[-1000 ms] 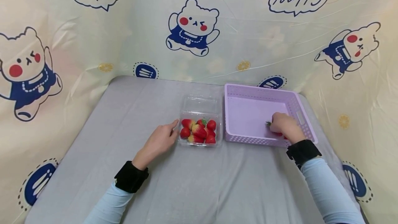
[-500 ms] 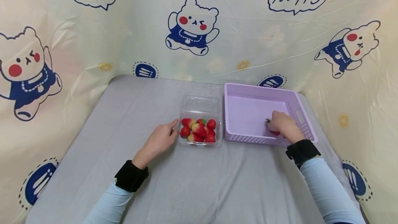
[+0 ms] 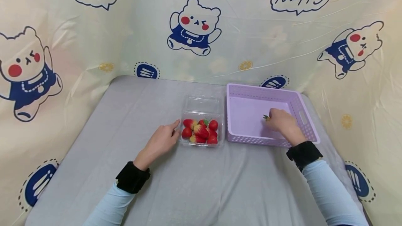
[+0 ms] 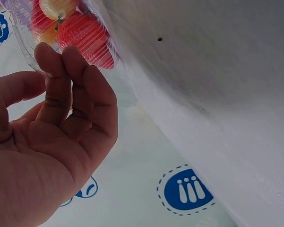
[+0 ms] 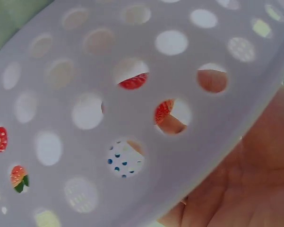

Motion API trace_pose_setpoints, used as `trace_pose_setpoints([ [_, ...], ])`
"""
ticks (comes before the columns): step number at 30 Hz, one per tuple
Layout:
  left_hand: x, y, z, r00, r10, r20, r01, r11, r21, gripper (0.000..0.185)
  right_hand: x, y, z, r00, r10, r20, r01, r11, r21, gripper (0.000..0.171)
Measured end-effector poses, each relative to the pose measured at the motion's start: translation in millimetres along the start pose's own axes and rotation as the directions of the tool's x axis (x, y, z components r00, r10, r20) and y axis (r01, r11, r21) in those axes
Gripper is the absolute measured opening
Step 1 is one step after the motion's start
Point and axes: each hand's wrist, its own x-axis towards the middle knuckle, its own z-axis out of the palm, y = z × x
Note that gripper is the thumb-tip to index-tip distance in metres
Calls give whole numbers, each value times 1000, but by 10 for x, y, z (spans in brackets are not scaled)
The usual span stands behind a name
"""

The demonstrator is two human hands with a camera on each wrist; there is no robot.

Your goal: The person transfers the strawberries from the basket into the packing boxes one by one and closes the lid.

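The right hand (image 3: 281, 121) reached inside the lilac perforated plastic basket (image 3: 301, 101) at the tabletop's far right corner, its fingers curled round a red strawberry with green leaves (image 3: 266, 117). The left hand (image 3: 163, 139) rested on the grey cloth (image 3: 188, 184), fingers loosely bent and holding nothing, touching the clear plastic punnet of red strawberries (image 3: 201, 131) just left of the basket.

Three views, one head-worn and two wrist-worn.
Head looks down over worktop (image 3: 194, 184); both close wrist cameras share its strawberry box (image 4: 71, 33) and basket (image 5: 132, 118).
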Motion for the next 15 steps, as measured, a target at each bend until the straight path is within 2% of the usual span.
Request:
trace_pose_setpoints([
  [15, -2, -8, 8, 1000, 5, -6, -6, 1000, -9, 53, -81, -284, -35, 991, -103, -89, 102, 995, -19, 23],
])
